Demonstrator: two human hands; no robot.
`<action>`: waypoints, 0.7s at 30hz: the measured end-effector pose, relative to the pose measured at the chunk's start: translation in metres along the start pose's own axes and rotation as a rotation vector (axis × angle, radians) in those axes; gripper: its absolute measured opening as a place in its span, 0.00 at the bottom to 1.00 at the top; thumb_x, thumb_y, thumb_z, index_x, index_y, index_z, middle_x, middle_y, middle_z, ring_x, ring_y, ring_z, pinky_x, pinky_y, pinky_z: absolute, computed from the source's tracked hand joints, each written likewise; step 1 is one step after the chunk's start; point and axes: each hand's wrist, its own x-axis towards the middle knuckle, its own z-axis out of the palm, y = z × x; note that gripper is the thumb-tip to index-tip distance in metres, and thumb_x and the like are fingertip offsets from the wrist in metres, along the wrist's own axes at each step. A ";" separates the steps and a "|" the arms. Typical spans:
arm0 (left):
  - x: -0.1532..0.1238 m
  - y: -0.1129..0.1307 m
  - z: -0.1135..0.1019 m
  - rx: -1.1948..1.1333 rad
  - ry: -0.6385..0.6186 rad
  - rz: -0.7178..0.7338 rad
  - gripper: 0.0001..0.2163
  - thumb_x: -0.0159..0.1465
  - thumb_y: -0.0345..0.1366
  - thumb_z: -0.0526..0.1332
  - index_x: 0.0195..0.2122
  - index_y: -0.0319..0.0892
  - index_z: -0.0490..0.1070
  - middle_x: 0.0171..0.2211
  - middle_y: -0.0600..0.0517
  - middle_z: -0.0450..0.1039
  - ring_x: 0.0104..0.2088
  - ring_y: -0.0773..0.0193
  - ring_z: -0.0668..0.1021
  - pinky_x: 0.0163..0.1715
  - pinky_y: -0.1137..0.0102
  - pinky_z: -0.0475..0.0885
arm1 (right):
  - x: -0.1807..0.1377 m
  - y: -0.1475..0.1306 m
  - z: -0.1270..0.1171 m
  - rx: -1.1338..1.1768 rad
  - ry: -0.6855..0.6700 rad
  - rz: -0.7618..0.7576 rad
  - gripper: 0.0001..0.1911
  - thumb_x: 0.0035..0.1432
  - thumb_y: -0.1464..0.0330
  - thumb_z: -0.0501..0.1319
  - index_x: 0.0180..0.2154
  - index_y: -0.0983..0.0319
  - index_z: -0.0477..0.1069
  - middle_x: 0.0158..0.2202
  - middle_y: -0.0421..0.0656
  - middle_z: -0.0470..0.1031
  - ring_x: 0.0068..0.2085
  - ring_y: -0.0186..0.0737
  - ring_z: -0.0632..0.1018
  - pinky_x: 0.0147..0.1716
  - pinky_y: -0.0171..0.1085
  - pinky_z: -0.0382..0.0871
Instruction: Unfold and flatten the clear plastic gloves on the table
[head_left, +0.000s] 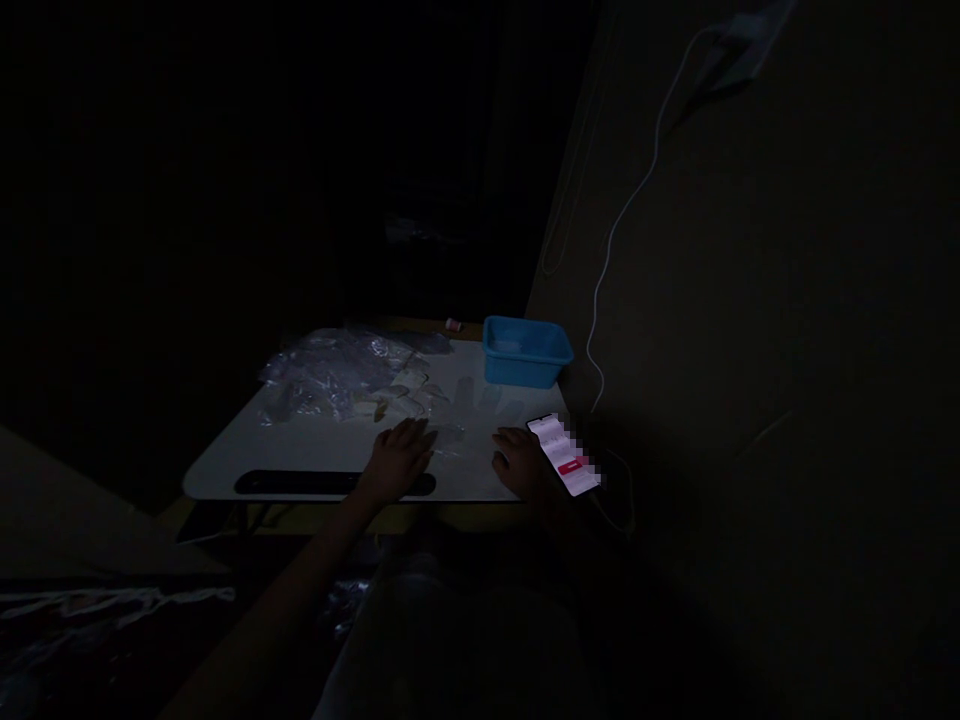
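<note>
My left hand (396,462) is over the front of a white table (315,445), palm down, its fingers stretched out with nothing seen in them. Beyond its fingertips lie a few small, pale, flattish pieces (397,398) that I cannot name in the dark. To the right, my right hand (519,463) hovers over or rests on the table's right side, its fingers loosely apart and holding nothing visible. Close beside that hand a lit phone (564,455) leans at the table's right edge. Its screen is pale with a red button.
A heap of clear plastic bags (330,370) covers the table's back left. At the back right stands a blue plastic basket (529,370). A small pink-and-white item (453,325) sits behind. A white cable (600,280) hangs down the right wall. The room is very dark.
</note>
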 end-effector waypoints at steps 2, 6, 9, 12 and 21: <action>-0.001 0.005 -0.001 0.045 -0.044 -0.014 0.17 0.61 0.40 0.49 0.51 0.48 0.64 0.57 0.48 0.58 0.57 0.52 0.58 0.51 0.55 0.56 | -0.001 0.001 0.002 0.008 0.011 -0.002 0.17 0.52 0.71 0.53 0.44 0.65 0.70 0.48 0.50 0.70 0.50 0.43 0.68 0.51 0.43 0.57; -0.002 0.009 -0.007 0.009 -0.052 -0.015 0.20 0.63 0.42 0.46 0.56 0.48 0.57 0.58 0.48 0.57 0.57 0.53 0.59 0.51 0.55 0.56 | -0.002 0.006 0.007 0.087 0.123 0.039 0.18 0.51 0.74 0.51 0.44 0.66 0.70 0.47 0.50 0.70 0.49 0.42 0.68 0.51 0.42 0.59; 0.000 0.007 -0.008 -0.030 -0.004 -0.011 0.21 0.64 0.41 0.44 0.58 0.48 0.54 0.57 0.48 0.59 0.56 0.55 0.60 0.50 0.56 0.57 | 0.002 0.009 0.006 0.147 0.186 0.111 0.19 0.50 0.75 0.49 0.44 0.67 0.68 0.47 0.51 0.69 0.49 0.41 0.68 0.50 0.40 0.61; 0.002 0.004 -0.003 0.006 -0.012 -0.027 0.19 0.63 0.39 0.47 0.56 0.47 0.58 0.56 0.47 0.60 0.56 0.54 0.61 0.50 0.55 0.57 | 0.015 0.011 0.000 0.180 0.113 0.238 0.18 0.50 0.76 0.50 0.43 0.66 0.69 0.46 0.51 0.70 0.48 0.41 0.70 0.49 0.40 0.62; 0.001 0.001 0.000 -0.017 -0.013 -0.007 0.20 0.59 0.45 0.52 0.51 0.46 0.64 0.55 0.45 0.61 0.56 0.50 0.60 0.50 0.54 0.56 | 0.067 0.019 -0.004 0.422 -0.054 0.785 0.02 0.47 0.74 0.60 0.27 0.67 0.69 0.23 0.46 0.73 0.30 0.43 0.76 0.28 0.38 0.69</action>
